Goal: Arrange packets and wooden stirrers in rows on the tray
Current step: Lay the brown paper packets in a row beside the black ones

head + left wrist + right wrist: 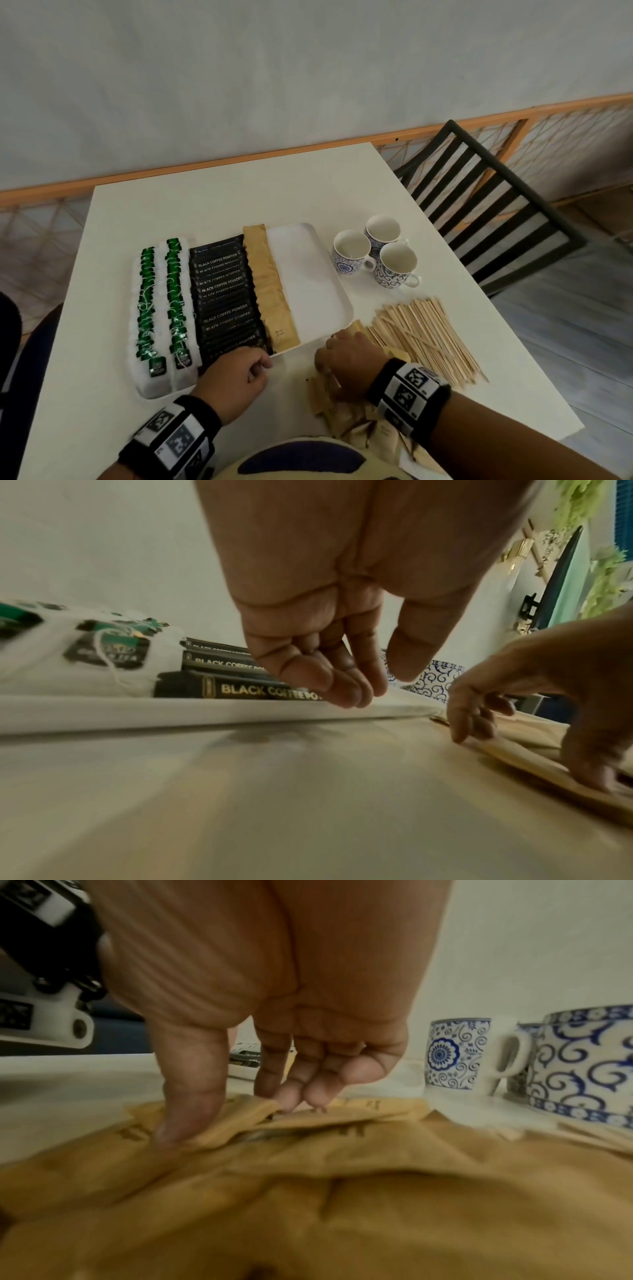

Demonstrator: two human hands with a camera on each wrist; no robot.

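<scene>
The white tray [318, 284] holds two rows of tea bags [147, 308], a row of black coffee packets [226, 298] and a row of brown packets [270, 291]; its right part is bare. My left hand [263, 366] hovers at the tray's near rim [171, 710], fingers loosely curled and holding nothing. To the right of the tray, my right hand [329, 353] is down on a loose pile of brown packets [342, 411]. Its thumb and fingertips pinch the top brown packet [308, 1123]. Wooden stirrers [424, 339] lie in a heap further right.
Three blue-and-white cups [376, 253] stand behind the stirrers, right of the tray. A black slatted chair [496, 205] is at the table's right side. A wall runs behind the table's far edge.
</scene>
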